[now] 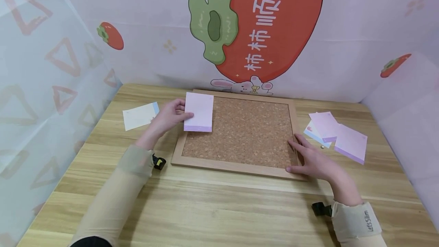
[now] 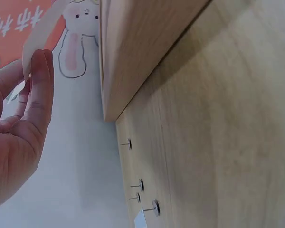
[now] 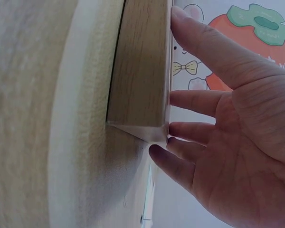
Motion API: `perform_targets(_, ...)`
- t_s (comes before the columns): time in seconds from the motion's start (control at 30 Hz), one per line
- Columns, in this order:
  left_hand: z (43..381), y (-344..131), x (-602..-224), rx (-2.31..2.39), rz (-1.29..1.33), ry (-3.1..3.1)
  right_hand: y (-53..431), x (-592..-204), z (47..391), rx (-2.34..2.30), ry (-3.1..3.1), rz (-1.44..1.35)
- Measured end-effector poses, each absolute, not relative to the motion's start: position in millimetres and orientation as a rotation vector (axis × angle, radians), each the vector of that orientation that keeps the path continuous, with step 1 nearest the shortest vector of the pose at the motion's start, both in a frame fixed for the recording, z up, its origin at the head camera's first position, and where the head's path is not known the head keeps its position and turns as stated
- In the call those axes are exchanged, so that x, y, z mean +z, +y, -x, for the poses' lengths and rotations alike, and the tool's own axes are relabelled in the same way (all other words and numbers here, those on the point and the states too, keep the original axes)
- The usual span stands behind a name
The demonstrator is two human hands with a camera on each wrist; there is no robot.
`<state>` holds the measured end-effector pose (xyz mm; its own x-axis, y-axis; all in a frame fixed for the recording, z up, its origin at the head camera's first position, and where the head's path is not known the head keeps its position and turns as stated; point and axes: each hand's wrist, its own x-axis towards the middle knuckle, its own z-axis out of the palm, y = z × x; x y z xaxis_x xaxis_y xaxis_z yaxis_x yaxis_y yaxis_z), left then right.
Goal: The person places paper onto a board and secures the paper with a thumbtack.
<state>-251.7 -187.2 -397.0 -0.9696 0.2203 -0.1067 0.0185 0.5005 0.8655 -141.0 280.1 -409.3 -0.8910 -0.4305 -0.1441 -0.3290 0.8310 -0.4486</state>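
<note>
My left hand (image 1: 168, 118) pinches a pink note sheet (image 1: 199, 110) with a purple lower edge between thumb and fingers. In the head view the sheet overlaps the upper left corner of a wood-framed corkboard (image 1: 243, 132). The left wrist view shows the sheet (image 2: 40, 35) edge-on, above the board's wooden frame (image 2: 133, 42). At the board's lower right corner my right hand (image 1: 313, 161) rests on the frame, its fingers spread. Seen from the right wrist, the straight fingertips of that hand (image 3: 242, 128) touch the frame's top edge (image 3: 142, 61).
Left of the board lies a white note sheet (image 1: 138, 116) with a blue edge. To the right are two pink sheets (image 1: 351, 143) and a white-and-blue one (image 1: 317, 134), beside a small metal pushpin (image 1: 322, 147). Several pushpins (image 2: 156, 207) stand points-up on the table near the left side.
</note>
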Motion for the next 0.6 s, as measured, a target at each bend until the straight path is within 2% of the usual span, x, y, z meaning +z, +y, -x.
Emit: perform_targets(0.6, 277, -161, -403, 1.245, -0.231, 2.640, 280, -410, 141, -0.626, 2.772, 0.604)
